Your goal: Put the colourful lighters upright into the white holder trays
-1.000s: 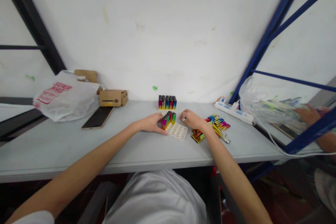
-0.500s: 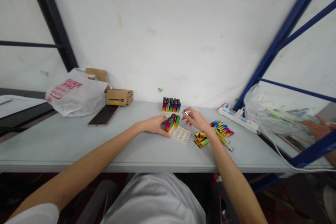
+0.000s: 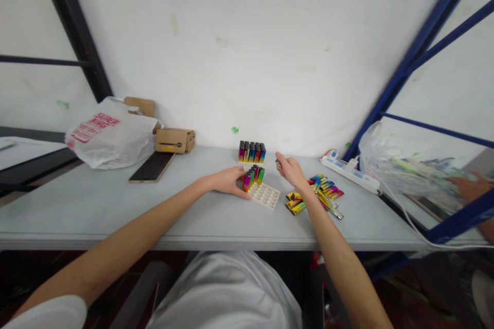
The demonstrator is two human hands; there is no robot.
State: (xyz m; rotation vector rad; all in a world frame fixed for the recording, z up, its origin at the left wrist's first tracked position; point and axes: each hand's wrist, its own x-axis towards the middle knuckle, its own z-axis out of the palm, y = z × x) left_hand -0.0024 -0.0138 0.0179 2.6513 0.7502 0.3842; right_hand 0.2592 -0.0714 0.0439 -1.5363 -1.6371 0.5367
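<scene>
My left hand point(image 3: 230, 182) grips the left end of a cream tray point(image 3: 266, 196) with rows of round holes, its thumb along the front edge. Several rainbow-coloured lighters point(image 3: 253, 177) stand upright in the tray's left and back holes. My right hand point(image 3: 289, 169) is closed around a lighter point(image 3: 278, 162), of which only a small metallic end shows; the rest is hidden by the fingers. Behind the tray stands a second tray filled with upright lighters point(image 3: 252, 152). Under and beside my right forearm lies a loose pile of lighters point(image 3: 326, 194).
At the left are a white plastic bag point(image 3: 111, 136), a small cardboard box point(image 3: 175, 141) and a phone point(image 3: 152, 167). A white power strip point(image 3: 351, 174) with a cable lies at the right, near a blue metal frame point(image 3: 409, 61). Another person's hand point(image 3: 471, 187) shows beyond it.
My right hand has moved slightly right, away from the tray, and its fingers have curled in so less of the lighter shows. My left hand stays on the tray.
</scene>
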